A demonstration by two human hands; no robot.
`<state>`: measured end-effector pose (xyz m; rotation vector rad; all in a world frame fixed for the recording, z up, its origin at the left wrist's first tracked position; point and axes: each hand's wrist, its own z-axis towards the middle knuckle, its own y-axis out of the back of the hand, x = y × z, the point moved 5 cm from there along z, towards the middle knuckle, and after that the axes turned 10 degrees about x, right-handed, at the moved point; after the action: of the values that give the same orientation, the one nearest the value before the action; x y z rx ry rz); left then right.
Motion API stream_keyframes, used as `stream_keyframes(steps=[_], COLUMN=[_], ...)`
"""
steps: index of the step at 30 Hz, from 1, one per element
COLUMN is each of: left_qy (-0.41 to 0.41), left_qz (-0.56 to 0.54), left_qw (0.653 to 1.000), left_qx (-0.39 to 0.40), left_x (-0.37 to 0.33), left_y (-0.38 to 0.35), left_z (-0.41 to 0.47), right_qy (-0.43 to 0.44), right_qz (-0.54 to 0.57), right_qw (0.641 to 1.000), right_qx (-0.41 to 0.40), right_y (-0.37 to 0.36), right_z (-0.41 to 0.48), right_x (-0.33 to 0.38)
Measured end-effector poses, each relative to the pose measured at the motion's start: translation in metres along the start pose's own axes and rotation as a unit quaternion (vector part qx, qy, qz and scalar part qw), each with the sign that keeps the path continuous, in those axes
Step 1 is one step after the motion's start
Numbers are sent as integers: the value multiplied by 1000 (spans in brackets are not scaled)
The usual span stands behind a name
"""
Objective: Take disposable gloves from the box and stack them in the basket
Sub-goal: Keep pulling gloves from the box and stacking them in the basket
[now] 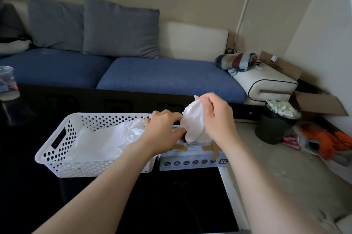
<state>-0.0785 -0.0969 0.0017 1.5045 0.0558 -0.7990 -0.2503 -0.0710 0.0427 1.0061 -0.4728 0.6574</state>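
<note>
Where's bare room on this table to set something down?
Bare table in front of the basket and glove box, and left of the basket toward the plastic cup. Crowded over the box: left hand and right hand grip a glove.

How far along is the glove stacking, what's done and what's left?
Done: a loose pile of white gloves already lies in the basket. In hand: the left hand and right hand both grip a crumpled glove over the box. Left: that glove goes on the pile; how many remain in the box cannot be seen.
</note>
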Motion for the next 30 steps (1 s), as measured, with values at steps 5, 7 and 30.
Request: stream_keyframes(steps=[5, 7, 30], left_qy=[5, 12, -54], left_qz=[46, 76, -211], left_qw=[998, 996, 976], left_qx=[35, 33, -14], left_x=[3, 5, 1], left_y=[-3, -3, 26], left_z=[-3, -3, -14], right_qy=[-16, -24, -184], right_qz=[63, 63, 391], right_qw=[997, 996, 893], right_qx=[-50, -54, -124], right_y=[4, 3, 7], right_z=[2, 3, 0], right_x=[7, 8, 14])
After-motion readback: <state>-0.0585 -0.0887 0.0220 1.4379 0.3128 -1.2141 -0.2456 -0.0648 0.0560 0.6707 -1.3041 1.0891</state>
